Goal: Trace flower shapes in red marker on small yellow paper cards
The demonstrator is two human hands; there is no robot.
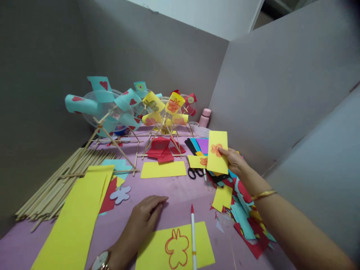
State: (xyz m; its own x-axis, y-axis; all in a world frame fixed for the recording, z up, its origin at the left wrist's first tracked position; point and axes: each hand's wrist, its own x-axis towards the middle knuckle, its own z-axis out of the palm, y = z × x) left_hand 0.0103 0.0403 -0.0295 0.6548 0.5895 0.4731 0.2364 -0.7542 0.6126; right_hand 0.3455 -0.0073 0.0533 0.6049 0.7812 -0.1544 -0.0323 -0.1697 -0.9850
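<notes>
My right hand (235, 160) holds a yellow card (218, 163) with an orange butterfly drawing, raised at the right over the scrap pile. Below it, another yellow piece (195, 161) with an orange drawing lies beside black-handled scissors (192, 173). My left hand (147, 213) rests low on the table, fingers together and pointing right, with nothing visible in it. Just in front of me lies a yellow sheet (152, 250) with a red butterfly outline. A white marker (193, 232) with a red tip lies across that sheet.
Stick stands with paper-bladed wheels (105, 108) stand at the back. Wooden sticks (56, 183) and long yellow strips (73, 213) lie left, near a lilac butterfly cutout (120, 194). Coloured scraps (243, 217) cover the right side. A pink bottle (204, 118) stands behind; grey panels surround the table.
</notes>
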